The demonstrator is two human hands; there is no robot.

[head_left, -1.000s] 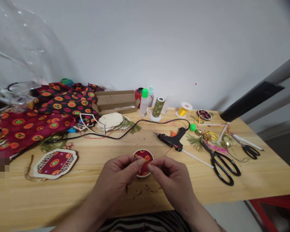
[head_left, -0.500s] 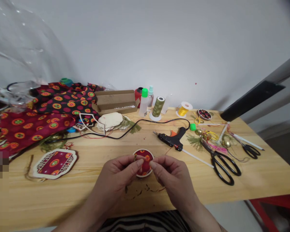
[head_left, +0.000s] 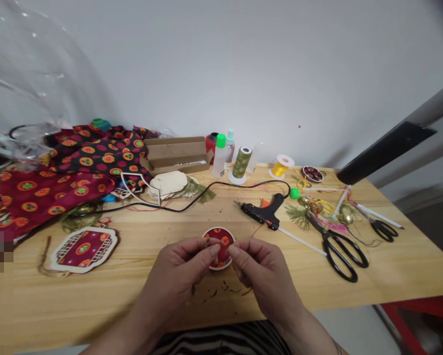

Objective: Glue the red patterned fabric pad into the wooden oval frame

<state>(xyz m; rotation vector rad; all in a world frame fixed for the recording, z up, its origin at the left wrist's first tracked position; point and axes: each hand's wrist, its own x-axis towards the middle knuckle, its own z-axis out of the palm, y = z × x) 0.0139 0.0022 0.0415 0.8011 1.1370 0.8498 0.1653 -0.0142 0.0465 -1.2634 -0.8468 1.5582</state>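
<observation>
Over the front middle of the table, my left hand [head_left: 186, 264] and my right hand [head_left: 260, 264] face each other, thumbs and forefingers pinched closed. A thin red thread seems to run between the fingertips, and a reddish end [head_left: 247, 292] hangs below my right hand. Small dark greenish bits poke out at my left fingers; what they belong to is hidden. Just behind the fingertips lies a round ornament [head_left: 221, 235] with a pale rim and maroon flowered fabric, partly covered by my hands. Dark scraps [head_left: 224, 286] are scattered on the wood below.
A black glue gun [head_left: 261, 214] with a white stick lies right of centre, its cable running left. Black scissors [head_left: 339, 251] are farther right. A larger fabric ornament [head_left: 84, 249] is at left. Behind stand a green thread spool [head_left: 242, 162], bottles [head_left: 219, 160] and a cardboard box [head_left: 179, 160].
My fingertips have shifted very slightly, and a bit more of the reddish end shows under my right hand. Both pinches hold as before; the other things stay in place.
</observation>
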